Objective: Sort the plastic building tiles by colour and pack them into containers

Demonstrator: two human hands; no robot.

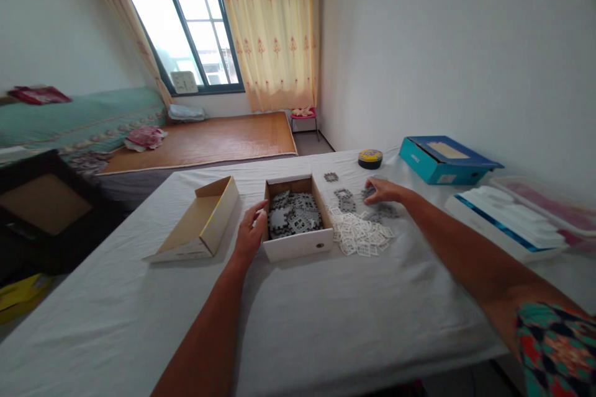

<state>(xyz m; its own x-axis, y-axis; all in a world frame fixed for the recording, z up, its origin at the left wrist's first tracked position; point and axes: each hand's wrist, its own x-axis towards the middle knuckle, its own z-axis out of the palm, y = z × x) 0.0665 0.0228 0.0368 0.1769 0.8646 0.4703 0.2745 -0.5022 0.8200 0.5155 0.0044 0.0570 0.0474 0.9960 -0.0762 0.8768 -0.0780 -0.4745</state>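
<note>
A small white cardboard box (298, 247) full of grey puzzle-like pieces (293, 212) sits mid-table. My left hand (251, 231) grips its left wall, fingers curled over the rim. Right of the box lies a heap of white pieces (362, 234), with several grey pieces (345, 200) spread beyond it. My right hand (382, 191) rests palm down on the grey pieces at the far right of that spread, fingers pressed together on them; whether it holds one is hidden.
An empty box lid (201, 224) lies left of the box. On the white tablecloth (326, 322) at the right are a blue box (442, 160), a round tin (370, 158) and white trays (507, 223). A bed (79, 118) and window stand behind.
</note>
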